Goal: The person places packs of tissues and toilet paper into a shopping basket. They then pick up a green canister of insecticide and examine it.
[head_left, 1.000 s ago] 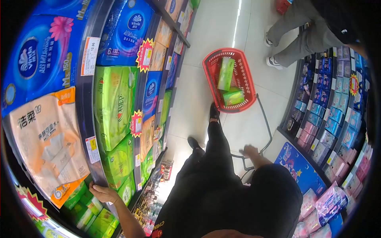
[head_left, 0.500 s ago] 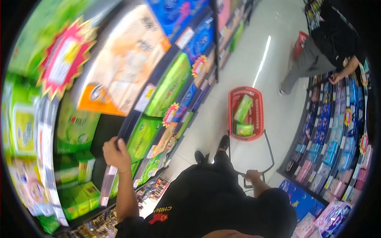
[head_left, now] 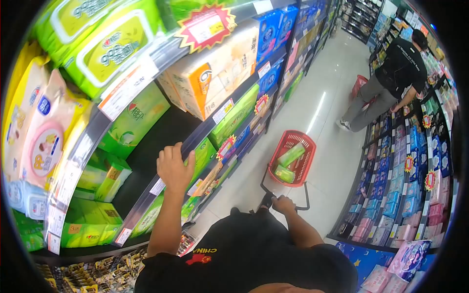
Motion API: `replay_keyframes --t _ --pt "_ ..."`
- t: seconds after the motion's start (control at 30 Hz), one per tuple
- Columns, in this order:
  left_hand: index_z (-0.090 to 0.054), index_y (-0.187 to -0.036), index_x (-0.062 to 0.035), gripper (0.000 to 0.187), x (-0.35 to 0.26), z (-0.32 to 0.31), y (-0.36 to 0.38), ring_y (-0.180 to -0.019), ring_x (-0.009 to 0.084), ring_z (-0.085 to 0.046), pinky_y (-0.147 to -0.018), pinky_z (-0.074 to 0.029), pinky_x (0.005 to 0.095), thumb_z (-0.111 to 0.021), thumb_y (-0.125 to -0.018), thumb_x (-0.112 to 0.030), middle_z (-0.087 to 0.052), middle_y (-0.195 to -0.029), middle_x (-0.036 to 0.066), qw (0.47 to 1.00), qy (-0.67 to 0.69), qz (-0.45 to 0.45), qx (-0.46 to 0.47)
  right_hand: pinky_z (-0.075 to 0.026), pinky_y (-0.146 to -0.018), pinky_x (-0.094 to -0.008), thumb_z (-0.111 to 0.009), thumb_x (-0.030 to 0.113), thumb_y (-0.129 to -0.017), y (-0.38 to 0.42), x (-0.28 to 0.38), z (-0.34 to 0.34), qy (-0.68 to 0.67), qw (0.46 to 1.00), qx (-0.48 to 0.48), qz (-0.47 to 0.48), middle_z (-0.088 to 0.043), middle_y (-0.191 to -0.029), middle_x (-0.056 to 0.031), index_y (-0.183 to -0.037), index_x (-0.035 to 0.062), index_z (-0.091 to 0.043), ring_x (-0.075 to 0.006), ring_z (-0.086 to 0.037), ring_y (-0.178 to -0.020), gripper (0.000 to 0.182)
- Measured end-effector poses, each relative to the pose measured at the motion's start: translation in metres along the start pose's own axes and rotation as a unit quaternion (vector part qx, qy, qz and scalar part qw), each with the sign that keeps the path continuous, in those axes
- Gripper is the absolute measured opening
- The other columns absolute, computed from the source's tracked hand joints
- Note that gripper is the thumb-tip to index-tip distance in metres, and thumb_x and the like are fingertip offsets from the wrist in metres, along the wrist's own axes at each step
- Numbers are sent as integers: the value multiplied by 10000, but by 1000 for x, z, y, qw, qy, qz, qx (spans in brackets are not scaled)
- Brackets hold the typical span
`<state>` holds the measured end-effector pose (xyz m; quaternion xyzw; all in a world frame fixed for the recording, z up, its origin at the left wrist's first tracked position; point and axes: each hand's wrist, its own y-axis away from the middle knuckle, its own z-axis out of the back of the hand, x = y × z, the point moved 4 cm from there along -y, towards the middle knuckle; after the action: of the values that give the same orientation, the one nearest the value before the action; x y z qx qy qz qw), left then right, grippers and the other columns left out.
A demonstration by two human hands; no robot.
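My left hand lies on the front edge of a dark shelf, thumb apart from the fingers, holding nothing. Beside it are green tissue packs and a bare stretch of shelf. An orange-and-white tissue pack sits farther along the same shelf. My right hand is wrapped around the black pull handle of a red shopping basket. The basket stands on the floor ahead of my feet. Two green packs lie inside it.
Ahead runs a shiny tiled aisle. A person in a black top stands at the right-hand shelves, with another red basket. Wet-wipe packs fill the upper left shelf. Starburst price signs stick out from the shelf edges.
The view has tilted up, showing more of the aisle and of the other person. My left hand stays on the shelf edge, and my right hand keeps the basket handle.
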<state>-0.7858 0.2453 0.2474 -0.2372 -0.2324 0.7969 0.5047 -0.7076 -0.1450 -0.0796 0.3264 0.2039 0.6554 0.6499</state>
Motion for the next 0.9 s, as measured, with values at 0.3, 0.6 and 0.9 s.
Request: replay_keyframes --t 0.3,0.6,0.9 --pt "-595 -1176 -32 417 7 30 -17 -1049 349 -554 -883 -455 433 -711 -822 -220 -570 -1152 164 980 173 30 -97 -458 -983 -481 -585 658 -823 -2 -19 -41 -12 981 -3 192 -597 -1180 -307 -1165 33 -664 -437 -570 -1140 717" --pt "-507 -1330 -30 574 -30 62 -92 -1185 295 -507 -884 -467 388 -722 -847 -251 -504 -1317 172 951 259 97 -138 -453 -986 -468 -585 467 -847 -89 -57 -53 -40 941 88 324 -634 -1176 -266 -1164 69 -673 -420 -557 -1154 517" --pt "-433 -1360 61 853 -75 34 -166 -1278 447 -408 -1071 -347 488 -786 -745 -412 -475 -1339 292 976 126 103 -146 -462 -974 -475 -629 511 -801 -131 -80 -4 -58 948 56 307 -664 -1153 -220 -1118 73 -696 -418 -593 -1116 545"
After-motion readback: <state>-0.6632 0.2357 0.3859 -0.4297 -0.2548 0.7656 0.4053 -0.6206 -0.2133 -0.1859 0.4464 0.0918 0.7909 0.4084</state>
